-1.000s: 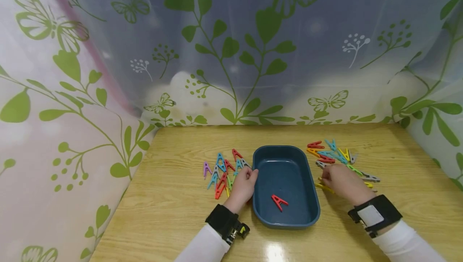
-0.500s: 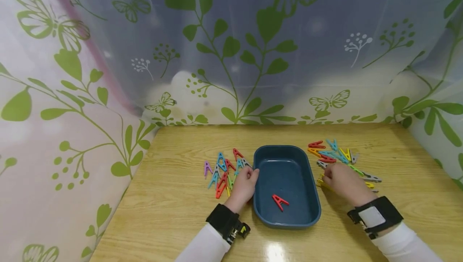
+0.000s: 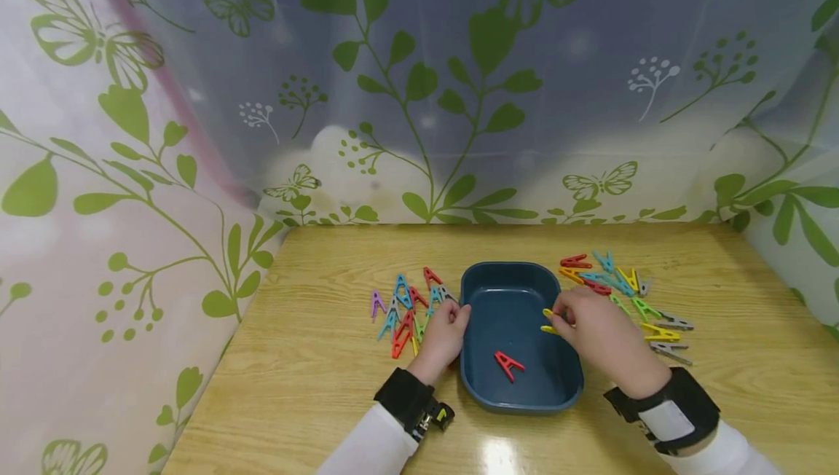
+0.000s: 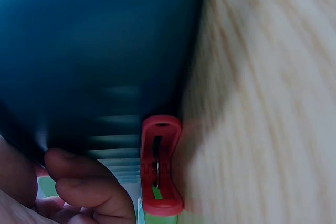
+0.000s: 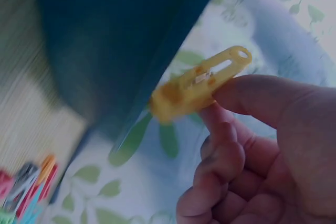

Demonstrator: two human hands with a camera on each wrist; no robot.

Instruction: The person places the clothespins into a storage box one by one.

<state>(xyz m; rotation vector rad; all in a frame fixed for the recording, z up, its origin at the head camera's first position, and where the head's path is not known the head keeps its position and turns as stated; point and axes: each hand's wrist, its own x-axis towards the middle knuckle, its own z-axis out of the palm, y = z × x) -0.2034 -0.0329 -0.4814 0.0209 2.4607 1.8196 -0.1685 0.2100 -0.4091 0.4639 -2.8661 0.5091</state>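
Two hands, right (image 3: 593,329) pinching yellow clip (image 3: 549,320) (over tray (image 3: 505,406)), left (image 3: 442,335) curled

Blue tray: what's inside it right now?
One red clothespin lies on the floor of the blue tray. The right hand holds a yellow clothespin above the tray's right side and covers part of the floor there, so anything under it is hidden.

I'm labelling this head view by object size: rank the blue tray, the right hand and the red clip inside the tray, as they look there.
1. blue tray, clearly largest.
2. right hand, holding a yellow clip over the tray.
3. red clip, smallest.
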